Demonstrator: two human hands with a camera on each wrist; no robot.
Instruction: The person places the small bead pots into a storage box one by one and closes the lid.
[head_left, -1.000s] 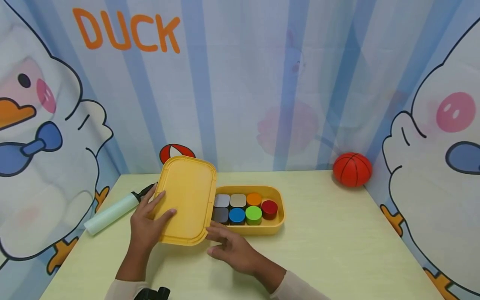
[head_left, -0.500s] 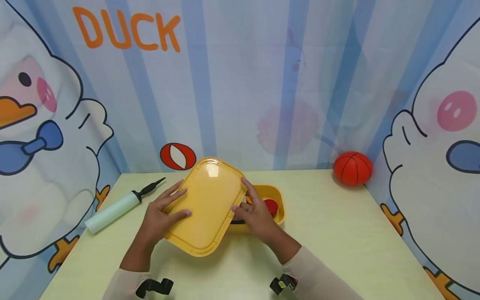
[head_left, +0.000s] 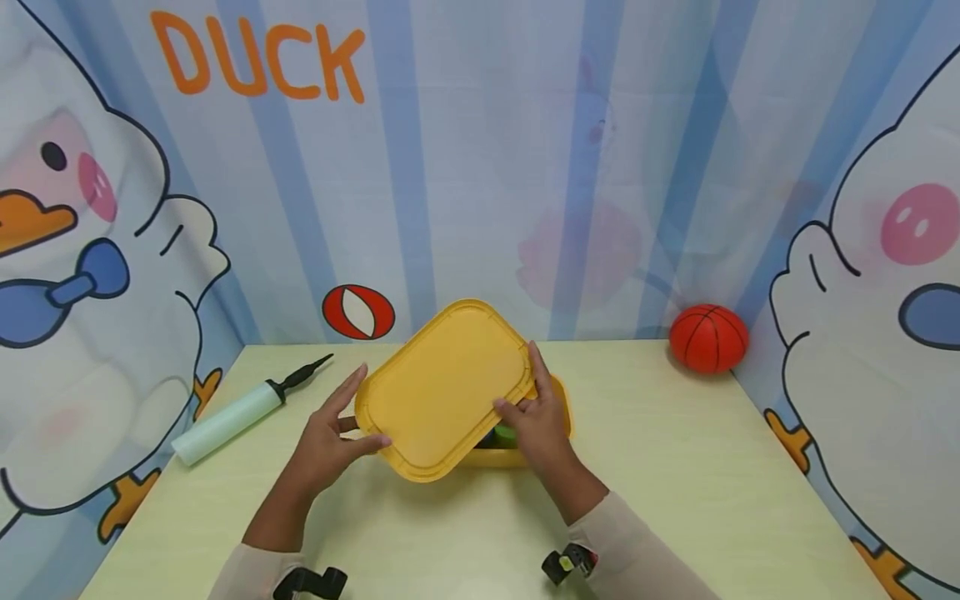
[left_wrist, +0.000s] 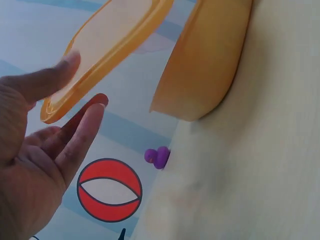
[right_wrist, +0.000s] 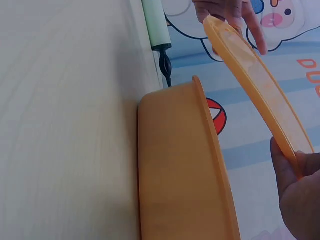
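A yellow rectangular lid (head_left: pixel 446 387) is tilted in the air over a yellow box (head_left: pixel 498 457), partly covering it in the head view. My right hand (head_left: pixel 542 421) pinches the lid's right edge, thumb on the upper face and fingers behind. At the lower left corner is my left hand (head_left: pixel 330 442), its thumb on the upper face and a finger reaching beneath, the index pointing away. Inside the box shows a green-topped piece (head_left: pixel 505 436); the lid hides most of the contents. Both wrist views show a gap between lid and box rim.
A pale green hand pump (head_left: pixel 232 421) with a black nozzle lies on the table at left. A red toy basketball (head_left: pixel 708 338) sits at the back right corner. Beyond the box, in the left wrist view, stands a small purple duck (left_wrist: pixel 158 157). Duck-print curtains surround the table.
The lid has moved right over the box and turned clockwise toward lying lengthwise. My right hand has come up from below the lid to grip its right edge; the left has shifted to its corner.
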